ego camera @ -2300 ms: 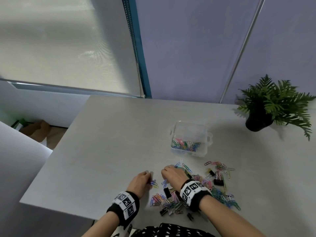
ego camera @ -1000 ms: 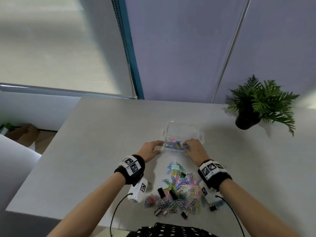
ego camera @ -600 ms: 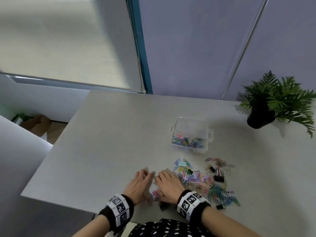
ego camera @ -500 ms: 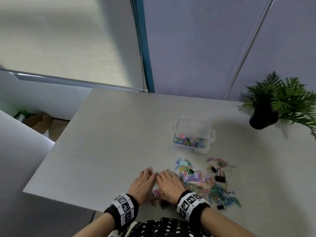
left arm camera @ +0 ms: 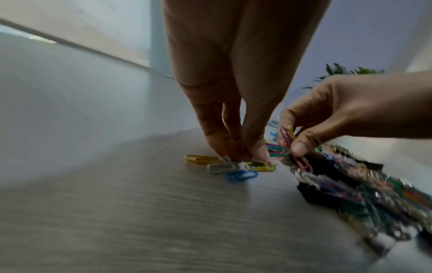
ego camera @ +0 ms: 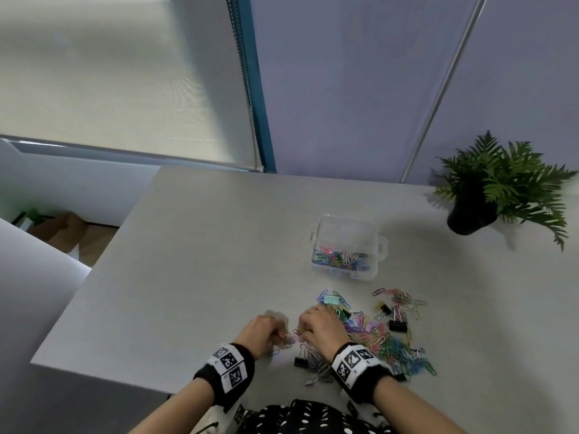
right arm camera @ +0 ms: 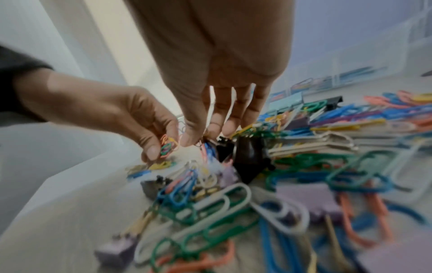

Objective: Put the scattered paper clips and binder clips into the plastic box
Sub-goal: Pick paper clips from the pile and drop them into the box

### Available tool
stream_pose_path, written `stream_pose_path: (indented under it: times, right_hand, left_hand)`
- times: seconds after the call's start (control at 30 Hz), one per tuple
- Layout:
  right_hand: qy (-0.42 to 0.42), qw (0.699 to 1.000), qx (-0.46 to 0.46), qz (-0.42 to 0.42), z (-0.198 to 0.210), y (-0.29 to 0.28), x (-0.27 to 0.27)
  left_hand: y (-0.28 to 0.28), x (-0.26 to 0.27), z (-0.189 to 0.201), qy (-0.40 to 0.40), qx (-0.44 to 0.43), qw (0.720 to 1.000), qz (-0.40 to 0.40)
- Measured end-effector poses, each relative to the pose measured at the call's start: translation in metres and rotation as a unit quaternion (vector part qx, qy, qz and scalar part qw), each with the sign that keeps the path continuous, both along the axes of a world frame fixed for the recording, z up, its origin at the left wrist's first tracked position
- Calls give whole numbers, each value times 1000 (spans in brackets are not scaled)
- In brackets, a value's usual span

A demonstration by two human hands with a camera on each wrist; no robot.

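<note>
The clear plastic box (ego camera: 344, 227) stands open on the table and holds several coloured paper clips. Nearer to me lies the loose pile of paper clips and binder clips (ego camera: 380, 338), with a mint binder clip (ego camera: 331, 299) at its far edge. My left hand (ego camera: 278, 335) is at the pile's left end, its fingertips (left arm camera: 257, 153) down on the table, pinching a few small paper clips (right arm camera: 167, 146). My right hand (ego camera: 303, 329) is beside it and pinches a bunch of paper clips (left arm camera: 288, 137) just above the pile. A black binder clip (right arm camera: 249, 157) lies under the right hand.
A potted fern (ego camera: 498, 189) stands at the table's back right. The table's left edge (ego camera: 94, 270) and near edge are close to my hands. Loose yellow, grey and blue clips (left arm camera: 224, 166) lie left of the pile. A black binder clip (ego camera: 398, 325) sits at the pile's right.
A second ago both hands were at the box; they came back to the pile's near left end. Half a second ago they lay flat on the table; now their fingers pinch clips.
</note>
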State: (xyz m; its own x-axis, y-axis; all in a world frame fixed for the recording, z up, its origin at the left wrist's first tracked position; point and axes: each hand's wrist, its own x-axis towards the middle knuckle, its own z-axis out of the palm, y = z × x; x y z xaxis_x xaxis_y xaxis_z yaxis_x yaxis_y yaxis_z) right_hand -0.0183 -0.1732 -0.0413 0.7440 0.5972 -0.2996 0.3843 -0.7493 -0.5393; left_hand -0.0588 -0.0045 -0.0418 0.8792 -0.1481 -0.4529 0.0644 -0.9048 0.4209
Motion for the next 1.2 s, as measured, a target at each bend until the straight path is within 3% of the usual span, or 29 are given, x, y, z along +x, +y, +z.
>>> stream_pose_path:
  times: [0.13,0.27,0.47,0.63,0.83,1.0,1.1,1.2]
  right_hand:
    - [93,987,97,-91,8,-4,14]
    - [215,929,227,-198,23,-13,25]
    - [232,845,357,-323,38,-48,56]
    - [153,845,352,-373,39,-70,104]
    - [87,876,277,-384,28,-82,144]
    - [11,934,171,-314,26,-87,153]
    - [-27,951,135,-275,29,-86,151]
    - [-60,965,88,-242,29,-84,147]
  left_hand:
    - [9,5,6,15,-52,997,46]
    - [9,16,21,8,-101,991,84]
    - [-11,66,47,-20,-188,974,121]
    - [-40,131,58,-50,-196,968,146]
    - [-61,170,58,-55,-68,994,68]
    - [-42,155,57,-72,-90,993,35]
    - [-20,127,58,-83,-133,986,57]
    - [6,90,50,-57,-115,990,54]
